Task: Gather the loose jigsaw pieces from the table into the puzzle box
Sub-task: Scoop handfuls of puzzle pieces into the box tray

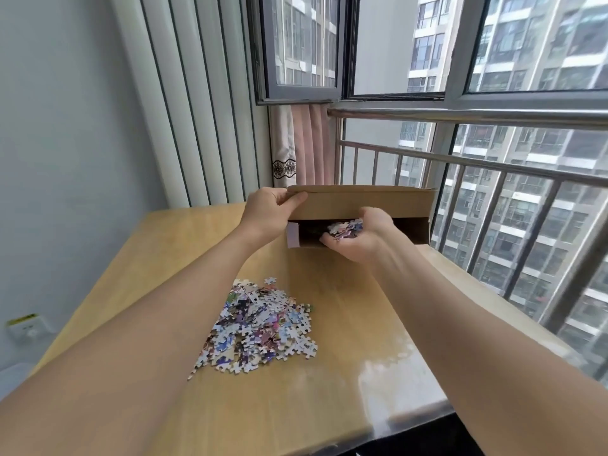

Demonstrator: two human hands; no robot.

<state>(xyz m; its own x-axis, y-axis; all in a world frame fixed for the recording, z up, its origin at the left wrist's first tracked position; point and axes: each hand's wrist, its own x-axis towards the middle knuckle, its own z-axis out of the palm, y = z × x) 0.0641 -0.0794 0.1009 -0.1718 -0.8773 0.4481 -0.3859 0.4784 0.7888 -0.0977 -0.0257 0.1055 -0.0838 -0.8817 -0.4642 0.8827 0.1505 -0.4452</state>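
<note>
Our left hand (268, 209) gripped the puzzle box (362, 205) flap at the counter's (164, 245) far edge; our right hand (353, 236), cupped around jigsaw pieces (345, 228), risked spilling some short of the opening, the main pile (260, 327) mid-counter

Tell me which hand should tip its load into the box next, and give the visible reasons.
Right. The right hand cups a handful of jigsaw pieces at the box's open mouth. The left hand grips the raised flap, keeping it open, so it looks busy.
</note>
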